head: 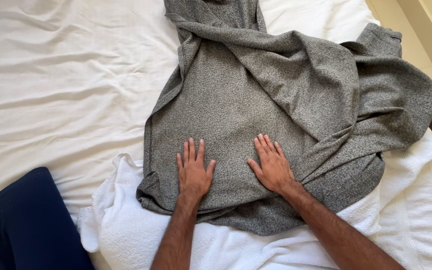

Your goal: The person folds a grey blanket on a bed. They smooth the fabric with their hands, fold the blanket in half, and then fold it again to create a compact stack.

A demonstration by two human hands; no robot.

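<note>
Fingers extended, close together, flat; nothing gripped. Left hand point(194, 172) and right hand point(273, 166) rest palm-down, side by side, on grey knit sweater point(276, 100). Sweater lies rumpled over white towel point(136, 230) on white bedsheet point(61, 85). Forearms angle inward from bottom edge.

Premises: a bedroom, domestic or hotel-type. Evidence follows. A bed covered with a creased white cotton sheet point(61, 90) fills the view from 9 o'clock through 12 o'clock. A thick white terry towel point(411, 200) lies on it from 6 to 4 o'clock. A grey marled knit sweater point(256, 95) is spread at centre. A dark navy fabric item point(26, 225) sits at 8 o'clock. Beige tiled floor point(421, 45) shows at 2 o'clock.
</note>
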